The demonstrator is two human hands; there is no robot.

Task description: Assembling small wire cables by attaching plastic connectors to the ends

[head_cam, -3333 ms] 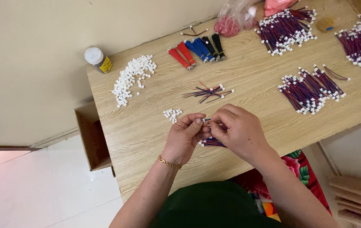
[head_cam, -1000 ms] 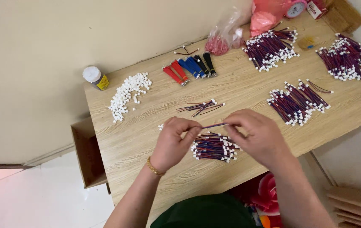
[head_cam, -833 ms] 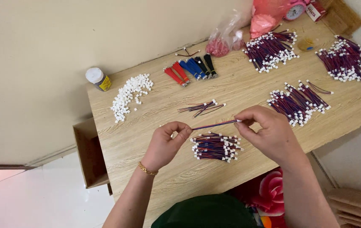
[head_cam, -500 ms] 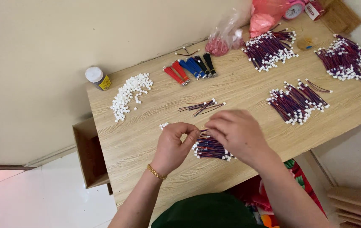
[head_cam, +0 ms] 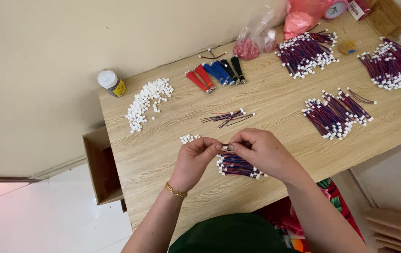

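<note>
pinching thin wire (head_cam: pixel 225 146) between left hand (head_cam: pixel 199 157), right hand (head_cam: pixel 261 152), over woodgrain table (head_cam: pixel 275 100).

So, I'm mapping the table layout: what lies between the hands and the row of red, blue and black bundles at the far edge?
In the head view, a small loose cluster of purple wires lies on the wooden table between the hands and the coloured bundles.

Both forearms are bare from the lower edge of the frame up to the hands, with no sleeves showing. The left hand (head_cam: pixel 195 157) has a thin gold chain bracelet (head_cam: pixel 175 190) round its wrist, just left of the frame's centre. The right hand (head_cam: pixel 261 151) wears no ring or band that shows. At bottom centre, a dark green cloth garment (head_cam: pixel 231 234) covers the torso.
</note>
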